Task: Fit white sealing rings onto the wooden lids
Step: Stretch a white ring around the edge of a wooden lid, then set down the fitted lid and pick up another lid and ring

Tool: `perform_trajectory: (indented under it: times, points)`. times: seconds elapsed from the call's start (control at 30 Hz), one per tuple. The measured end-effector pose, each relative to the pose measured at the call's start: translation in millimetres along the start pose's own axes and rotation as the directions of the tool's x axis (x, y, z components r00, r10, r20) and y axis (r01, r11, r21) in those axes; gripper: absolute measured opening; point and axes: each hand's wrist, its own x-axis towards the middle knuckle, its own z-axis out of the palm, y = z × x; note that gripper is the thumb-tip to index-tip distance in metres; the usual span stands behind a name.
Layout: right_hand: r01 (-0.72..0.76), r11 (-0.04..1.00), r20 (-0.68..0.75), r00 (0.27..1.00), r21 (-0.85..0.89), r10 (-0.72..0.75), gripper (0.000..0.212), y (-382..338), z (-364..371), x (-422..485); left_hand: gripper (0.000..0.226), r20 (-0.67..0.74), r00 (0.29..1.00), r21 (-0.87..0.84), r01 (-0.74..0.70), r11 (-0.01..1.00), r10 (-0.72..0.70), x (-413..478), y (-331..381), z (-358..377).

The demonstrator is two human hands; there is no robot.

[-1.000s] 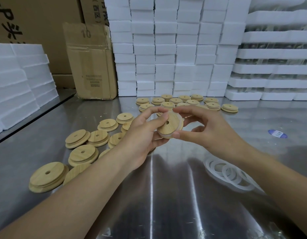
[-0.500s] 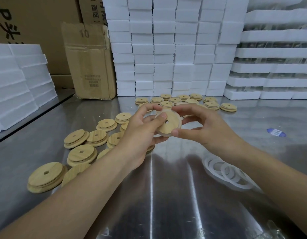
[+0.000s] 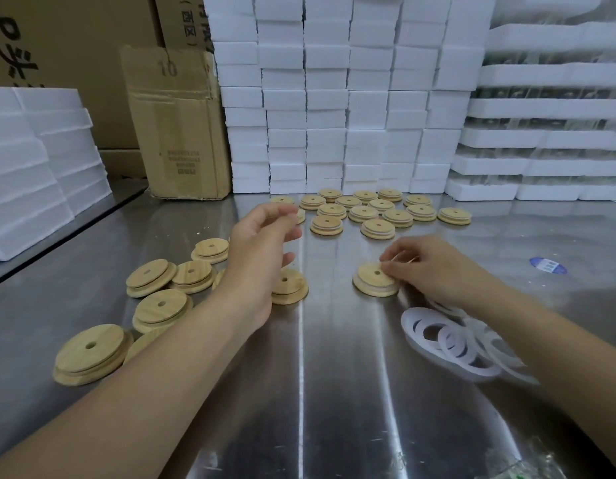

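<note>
1. Where the right hand's [image 3: 438, 267] curled fingertips meet its rim, grip unclear, a lid [image 3: 374, 281] lies flat mid-tabletop [image 3: 334, 392].
2. Left hand [image 3: 261, 257]: loosely curled, empty, above a second lid [image 3: 289, 288].
3. Rings [image 3: 448, 340], toward the right edge: probably light, floppy; pinch the band.

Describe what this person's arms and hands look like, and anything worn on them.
The left forearm and right forearm are bare, no sleeves in view. The left hand and right hand wear no gloves; no watch, bracelet or ring is visible.
</note>
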Motion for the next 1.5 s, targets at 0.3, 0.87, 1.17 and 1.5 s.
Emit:
perform_trajectory:
  times: [0.3,0.87,1.17,1.5]
  points:
    - [0.248,0.951,-0.129,0.953,-0.183,-0.273,0.032,-12.1,8.1,-7.9,0.019,-0.029,1.000,0.028,-0.011,1.000,0.012,0.0,2.1,0.2]
    - [0.012,0.982,0.022,1.000,-0.187,-0.008,0.033,-2.1,-30.7,-2.1,0.009,0.371,0.880,0.843,-0.453,0.289,0.297,-0.1,-4.6,-12.6]
    - [0.019,0.995,0.409,0.912,-0.096,0.022,0.006,12.4,-70.3,-9.6,0.043,0.373,0.926,0.927,-0.371,-0.047,0.062,-2.7,1.4,-18.1]
    - [-0.179,0.821,0.225,0.910,-0.543,0.348,0.009,28.3,-96.1,-8.5,0.039,0.437,0.899,0.893,-0.437,0.110,0.031,-6.0,-2.7,-15.3]
